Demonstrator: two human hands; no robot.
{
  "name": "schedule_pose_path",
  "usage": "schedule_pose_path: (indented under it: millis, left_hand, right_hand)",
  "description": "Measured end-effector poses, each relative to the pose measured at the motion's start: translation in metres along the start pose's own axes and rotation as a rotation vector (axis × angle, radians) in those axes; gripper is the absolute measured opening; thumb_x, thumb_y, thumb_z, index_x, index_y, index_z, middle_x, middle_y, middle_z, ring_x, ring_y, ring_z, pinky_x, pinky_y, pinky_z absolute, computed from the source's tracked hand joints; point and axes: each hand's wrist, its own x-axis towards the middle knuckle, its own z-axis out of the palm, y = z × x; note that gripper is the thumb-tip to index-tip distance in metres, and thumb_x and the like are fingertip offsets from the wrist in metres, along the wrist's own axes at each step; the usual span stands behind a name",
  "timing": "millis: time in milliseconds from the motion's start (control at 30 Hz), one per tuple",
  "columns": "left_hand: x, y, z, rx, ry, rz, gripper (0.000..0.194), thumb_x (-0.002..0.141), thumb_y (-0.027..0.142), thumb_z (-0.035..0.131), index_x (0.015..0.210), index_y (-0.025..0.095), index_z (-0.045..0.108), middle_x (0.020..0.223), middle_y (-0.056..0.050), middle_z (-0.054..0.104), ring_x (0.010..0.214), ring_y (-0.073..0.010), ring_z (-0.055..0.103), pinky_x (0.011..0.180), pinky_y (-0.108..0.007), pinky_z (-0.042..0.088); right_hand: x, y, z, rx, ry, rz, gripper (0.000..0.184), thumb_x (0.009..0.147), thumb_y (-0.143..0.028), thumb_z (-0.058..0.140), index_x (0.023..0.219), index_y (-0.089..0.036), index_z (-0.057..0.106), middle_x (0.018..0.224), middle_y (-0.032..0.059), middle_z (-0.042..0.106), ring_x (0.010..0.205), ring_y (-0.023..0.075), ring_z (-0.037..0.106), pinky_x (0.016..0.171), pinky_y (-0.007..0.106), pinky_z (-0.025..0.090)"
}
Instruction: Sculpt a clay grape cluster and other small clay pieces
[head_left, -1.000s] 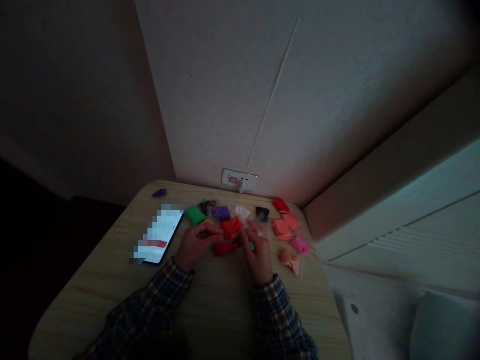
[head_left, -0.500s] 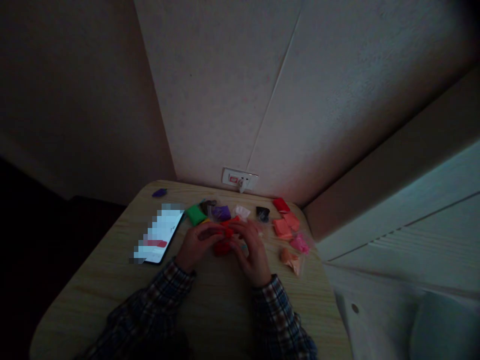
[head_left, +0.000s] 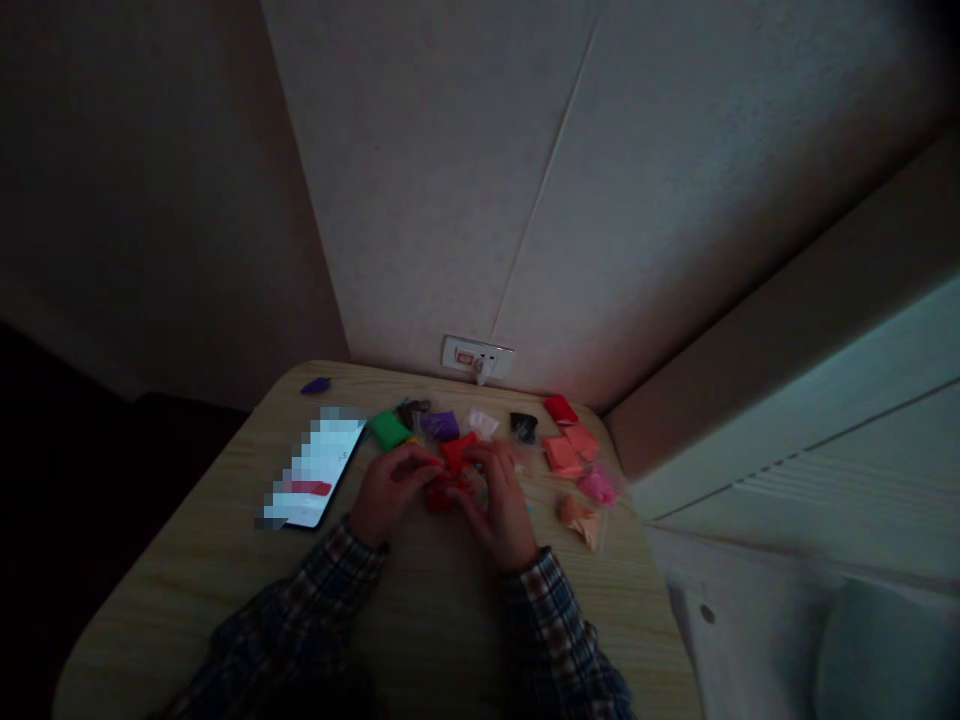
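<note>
Over the middle of the table, my left hand (head_left: pixel 394 490) pinches a small bit of red modelling clay (head_left: pixel 436 465) between thumb and fingertips. Facing it, my right hand (head_left: pixel 499 510) has its fingers curled and its thumb towards the left hand, closed around red clay that its fingers partly hide. A red packet (head_left: pixel 457 452) lies just beyond the fingertips. Under the hands sits a darker red lump (head_left: pixel 441 497), its outline blurred in the dim light. The exact shape of the clay between the hands cannot be made out.
Behind the hands lie green (head_left: pixel 389 430), purple (head_left: pixel 441 426), white (head_left: pixel 482 424) and black (head_left: pixel 523 428) packets. Coral (head_left: pixel 564 455), pink (head_left: pixel 598 486) and peach (head_left: pixel 577 516) ones lie right. A phone (head_left: pixel 319 470) is left, near a small purple piece (head_left: pixel 316 385). A wall socket (head_left: pixel 478 356) holds a plug.
My hands have drawn slightly apart, and my right fingers have shifted, so more of the red packet behind them shows. The view has moved a little; the other packets lie as before.
</note>
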Motion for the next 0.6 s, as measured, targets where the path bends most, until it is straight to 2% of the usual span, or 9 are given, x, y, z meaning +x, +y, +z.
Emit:
schedule_pose_path:
  millis: [67, 200, 300, 400, 600]
  left_hand:
    - [0.0001, -0.0001, 0.0007, -0.008, -0.001, 0.045, 0.011, 0.067, 0.027, 0.069, 0.067, 0.017, 0.064, 0.072, -0.002, 0.070, 0.072, -0.0195, 0.066, 0.070, -0.030, 0.054]
    - [0.0004, 0.0014, 0.0030, 0.030, -0.021, 0.150, 0.006, 0.067, 0.023, 0.070, 0.066, 0.017, 0.067, 0.077, -0.004, 0.068, 0.078, -0.0193, 0.063, 0.074, -0.029, 0.051]
    - [-0.0002, 0.0013, 0.0050, 0.024, -0.039, 0.120, 0.005, 0.068, 0.021, 0.068, 0.069, 0.017, 0.066, 0.074, -0.002, 0.066, 0.075, -0.0183, 0.062, 0.073, -0.029, 0.050]
    - [-0.0013, -0.0009, 0.0067, -0.025, -0.064, 0.073, 0.009, 0.069, 0.022, 0.067, 0.076, 0.018, 0.065, 0.080, -0.002, 0.067, 0.080, -0.0191, 0.063, 0.077, -0.031, 0.051]
    - [-0.0012, -0.0015, 0.0074, -0.024, -0.090, 0.080, 0.007, 0.068, 0.022, 0.068, 0.072, 0.017, 0.064, 0.075, -0.001, 0.065, 0.075, -0.0186, 0.062, 0.073, -0.030, 0.050]
  right_hand:
    - [-0.0003, -0.0009, -0.0003, -0.034, -0.022, 0.028, 0.016, 0.087, -0.032, 0.056, 0.094, -0.018, 0.054, 0.098, 0.0085, 0.056, 0.096, 0.0226, 0.052, 0.086, 0.039, 0.044]
    - [-0.0007, -0.0016, 0.0005, -0.067, -0.112, 0.026, 0.018, 0.088, -0.036, 0.053, 0.084, -0.019, 0.057, 0.086, 0.0055, 0.056, 0.086, 0.0208, 0.053, 0.080, 0.037, 0.044]
    - [-0.0013, -0.0006, 0.0023, -0.073, -0.132, -0.024, 0.020, 0.090, -0.037, 0.049, 0.084, -0.019, 0.058, 0.085, 0.0050, 0.057, 0.083, 0.0198, 0.053, 0.075, 0.034, 0.044]
    - [-0.0016, 0.0002, 0.0027, -0.094, -0.117, -0.062, 0.022, 0.092, -0.036, 0.046, 0.083, -0.019, 0.058, 0.084, 0.0055, 0.058, 0.082, 0.0198, 0.052, 0.074, 0.033, 0.044]
    - [-0.0006, -0.0019, -0.0003, -0.100, -0.115, -0.015, 0.024, 0.091, -0.037, 0.047, 0.080, -0.018, 0.057, 0.080, 0.0052, 0.057, 0.079, 0.0199, 0.053, 0.072, 0.033, 0.043]
